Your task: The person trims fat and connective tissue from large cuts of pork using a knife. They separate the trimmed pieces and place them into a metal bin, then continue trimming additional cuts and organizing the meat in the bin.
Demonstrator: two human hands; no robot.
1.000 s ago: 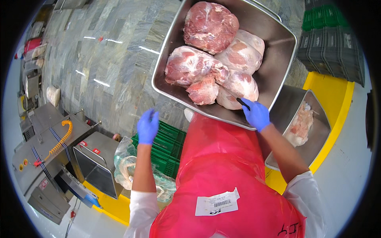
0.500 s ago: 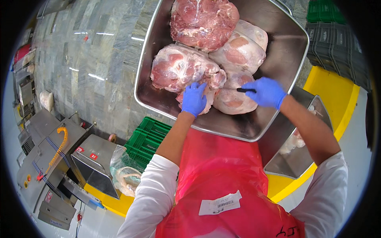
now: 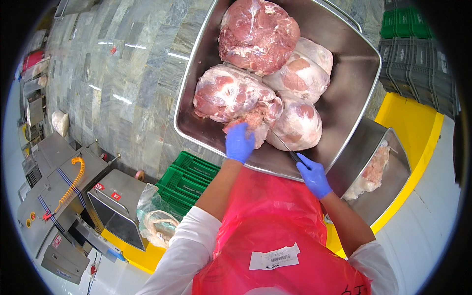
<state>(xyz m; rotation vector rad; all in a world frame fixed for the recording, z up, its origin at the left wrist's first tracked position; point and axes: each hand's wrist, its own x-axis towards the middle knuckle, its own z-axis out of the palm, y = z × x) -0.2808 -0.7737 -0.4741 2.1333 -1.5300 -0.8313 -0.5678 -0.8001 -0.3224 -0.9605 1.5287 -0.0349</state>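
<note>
A large steel bin holds several large pieces of raw pink meat. My left hand, in a blue glove, grips a smaller meat piece at the bin's near left. My gloved right hand is closed round the black handle of a knife at the bin's near rim. The thin blade slants up and leftward to that piece, beside a pale rounded cut. My left fingertips are partly hidden in the meat.
A smaller steel tub with pale scraps stands right, by a yellow platform and stacked crates. Green crates, a plastic bag with pale contents and steel machinery are lower left, beside the tiled floor.
My left hand came up from outside the bin onto the meat. The knife in my right hand has moved down toward the near rim, its blade now slanting into the meat.
</note>
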